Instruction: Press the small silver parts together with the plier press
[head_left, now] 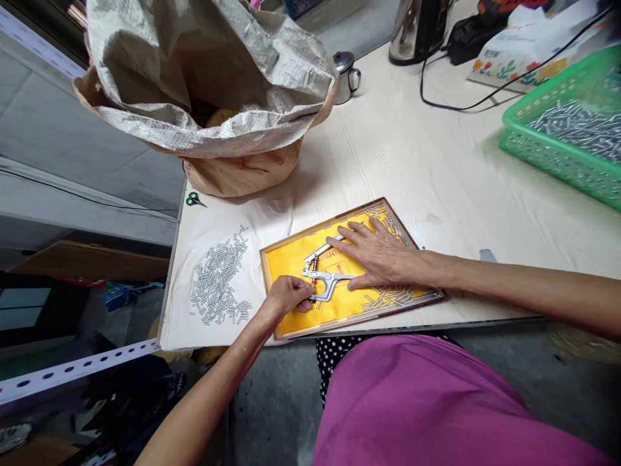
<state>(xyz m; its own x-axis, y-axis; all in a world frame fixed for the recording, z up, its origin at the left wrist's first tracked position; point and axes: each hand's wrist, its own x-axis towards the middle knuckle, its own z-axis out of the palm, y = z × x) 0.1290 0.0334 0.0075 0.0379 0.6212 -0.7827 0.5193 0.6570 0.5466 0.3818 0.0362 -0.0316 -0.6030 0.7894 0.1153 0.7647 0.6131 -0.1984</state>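
With the shallow tray (291, 259) taken as the centre of the dial, the silver hand tool (331, 279) lies inside it, a little toward 9 o'clock on the yellow lining. Slim metal pins (392, 297) share the tray, strewn from 1 round to 4 o'clock. The left hand (292, 294), at 8 o'clock, has its fingertips drawn together at the tool's nose (whether they pinch a small piece, I cannot tell). The right hand (381, 255), between 2 and 3 o'clock, rests spread and unclenched over the tool's handles.

At 9 o'clock on the counter (412, 155), a pile of short metal pieces (218, 278) sits loose on a white cloth (266, 239). A wide-mouthed sack (242, 171) gapes between 10 and 11; something yellowish shows deep in its shadow. A lidded metal cup (343, 84) stands at 12, its contents hidden. At 2 o'clock, a green basket (557, 160) holds a heap of silvery metal pieces.
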